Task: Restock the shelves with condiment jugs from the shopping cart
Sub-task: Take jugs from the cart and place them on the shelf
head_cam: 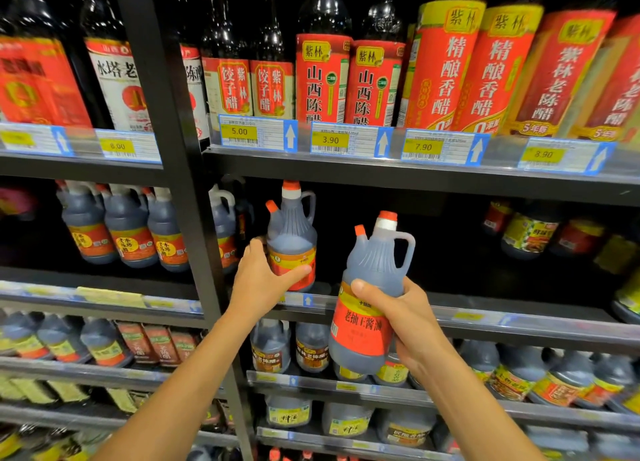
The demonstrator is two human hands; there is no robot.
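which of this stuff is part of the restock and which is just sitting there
Job: left hand gripping shelf jug; right hand holding second jug; middle shelf.
Just there: vinegar bottles above; price tags; jars at right.

Hands in view: two, the left hand (265, 280) and the right hand (412, 322). Dark handled jugs held: two, one per hand, the shelf jug (292, 232) and the raised jug (377, 259). Left-bay jugs (126, 225) at that level: three. Red-labelled bottles (322, 79) on the upper shelf, above tags 5.00 to 8.90: eight, in four pairs. Price tags (239, 133) on the upper rail: six.
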